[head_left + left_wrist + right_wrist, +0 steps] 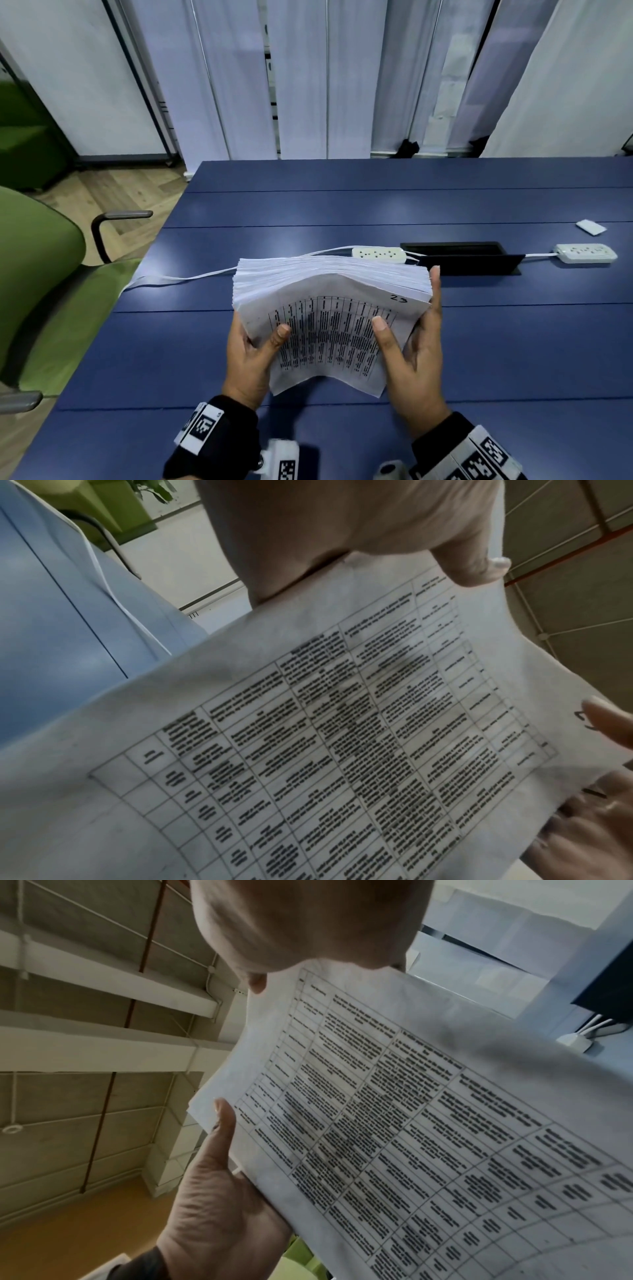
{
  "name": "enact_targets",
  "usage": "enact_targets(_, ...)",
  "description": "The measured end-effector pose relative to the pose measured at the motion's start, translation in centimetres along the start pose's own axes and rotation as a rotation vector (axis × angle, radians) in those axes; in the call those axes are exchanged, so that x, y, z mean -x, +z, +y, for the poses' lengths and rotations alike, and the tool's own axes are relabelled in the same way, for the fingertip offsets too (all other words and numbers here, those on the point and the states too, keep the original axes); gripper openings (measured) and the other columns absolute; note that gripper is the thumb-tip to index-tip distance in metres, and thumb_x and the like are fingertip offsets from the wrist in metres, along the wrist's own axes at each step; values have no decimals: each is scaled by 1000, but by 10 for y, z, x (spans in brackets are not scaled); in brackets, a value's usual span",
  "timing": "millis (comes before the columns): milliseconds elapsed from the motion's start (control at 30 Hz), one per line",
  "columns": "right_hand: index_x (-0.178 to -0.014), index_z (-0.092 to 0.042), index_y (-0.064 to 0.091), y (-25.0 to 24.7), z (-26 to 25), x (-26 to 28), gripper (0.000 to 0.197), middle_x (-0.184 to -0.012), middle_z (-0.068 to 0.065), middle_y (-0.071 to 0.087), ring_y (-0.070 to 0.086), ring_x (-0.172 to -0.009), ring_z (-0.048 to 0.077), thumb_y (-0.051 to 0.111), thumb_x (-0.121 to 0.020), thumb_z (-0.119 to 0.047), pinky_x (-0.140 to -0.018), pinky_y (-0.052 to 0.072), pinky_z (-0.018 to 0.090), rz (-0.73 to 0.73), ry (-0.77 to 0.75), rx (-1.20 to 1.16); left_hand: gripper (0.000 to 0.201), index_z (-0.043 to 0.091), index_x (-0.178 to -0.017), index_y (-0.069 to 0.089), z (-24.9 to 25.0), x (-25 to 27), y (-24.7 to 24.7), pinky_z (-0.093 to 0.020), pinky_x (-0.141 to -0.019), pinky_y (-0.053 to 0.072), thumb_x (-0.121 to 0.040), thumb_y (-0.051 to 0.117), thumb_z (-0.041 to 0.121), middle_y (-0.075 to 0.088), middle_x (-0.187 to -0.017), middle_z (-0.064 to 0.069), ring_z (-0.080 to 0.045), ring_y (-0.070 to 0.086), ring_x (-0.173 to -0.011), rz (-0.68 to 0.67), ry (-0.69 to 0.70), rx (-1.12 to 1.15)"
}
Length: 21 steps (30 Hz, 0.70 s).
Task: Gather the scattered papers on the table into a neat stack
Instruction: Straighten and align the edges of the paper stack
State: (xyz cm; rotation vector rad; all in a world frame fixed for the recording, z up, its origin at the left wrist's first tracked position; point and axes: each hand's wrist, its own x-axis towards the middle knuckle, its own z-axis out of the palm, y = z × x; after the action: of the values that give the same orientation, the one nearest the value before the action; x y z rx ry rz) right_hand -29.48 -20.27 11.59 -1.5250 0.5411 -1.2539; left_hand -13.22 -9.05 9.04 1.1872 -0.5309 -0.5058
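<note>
Nearly done, by the look of it. No loose sheets in view on the blue desk [342, 205]. All in one thick stack of papers [329, 329], held up over the middle of the desk, closer to the near edge. A bit messy on the left side, with sheet edges fanned out, so left to do: squaring up and laying flat. Bent up in the middle, top edge pointing to the far edge. Long way seems to go from near edge to far edge, but hard to be sure. Gripped on both sides: left hand [250, 363] with thumb curled on top, right hand [414, 359] with thumb on top and fingers straight along the side. Far off by the right edge, one small white bit [591, 227]; paper or not, cannot tell.
</note>
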Motion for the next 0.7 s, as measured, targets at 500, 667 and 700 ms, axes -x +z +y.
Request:
enact_targets(500, -151, -19, 22, -2, 1, -2, 80, -153, 11, 34, 32, -142, 30, 64, -86, -39, -114, 25, 60, 27, 45, -101, 85, 0, -119, 49, 2, -2, 0, -18, -79, 53, -53, 86, 38, 75, -98, 5, -7, 69, -93, 20, -9, 15)
enact_targets(667, -151, -17, 23, -1, -3, -1, 89, -153, 11, 34, 33, -141, 31, 67, -82, -51, -113, 26, 59, 22, 42, -86, 96, -1, -123, 47, 4, 2, 4, -18, -80, 52, -50, 89, 44, 74, -101, 6, -7, 68, -96, 44, -2, 26)
enact_targets(700, -151, -19, 22, -2, -2, -2, 89, -154, 10, 33, 32, -142, 31, 67, -82, -50, -114, 25, 59, 27, 45, -76, 89, 1, -122, 47, 3, 1, 4, -17, -79, 52, -51, 87, 37, 74, -100, 7, -6, 68, -95, 38, 5, 27)
